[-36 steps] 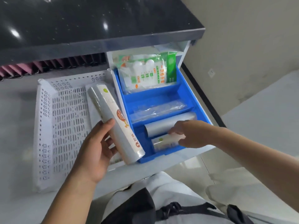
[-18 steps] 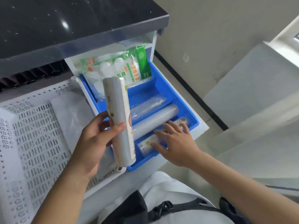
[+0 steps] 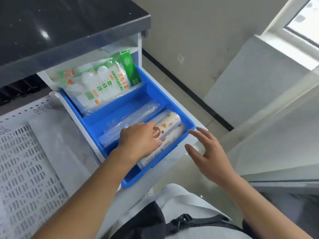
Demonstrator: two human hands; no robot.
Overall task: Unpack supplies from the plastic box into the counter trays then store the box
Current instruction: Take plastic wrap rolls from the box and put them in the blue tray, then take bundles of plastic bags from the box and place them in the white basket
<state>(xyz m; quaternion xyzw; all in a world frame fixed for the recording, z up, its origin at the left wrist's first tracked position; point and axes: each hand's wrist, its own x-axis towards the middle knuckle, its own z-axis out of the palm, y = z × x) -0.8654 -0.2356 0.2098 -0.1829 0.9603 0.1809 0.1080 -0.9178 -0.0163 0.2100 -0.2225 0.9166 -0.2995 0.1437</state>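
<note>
Black speckled stone top [image 3: 65, 19] upper left, glossy, one bright light glare on it, grey front edge. White cabinet frame [image 3: 139, 49] under it. Beige plain wall [image 3: 198, 23] behind, small white socket plate [image 3: 180, 57] low on wall. Dark skirting strip [image 3: 186, 88] runs diagonally where wall meets floor. Floor [image 3: 188, 107] pale tile, glossy, faint grout lines. Right side: large light-grey slab surface [image 3: 259, 80], edges blurred. Window [image 3: 303, 19] top right corner, white frame, strong daylight coming in. Lower right dark grey panel [image 3: 283, 200], unclear what it is.
</note>
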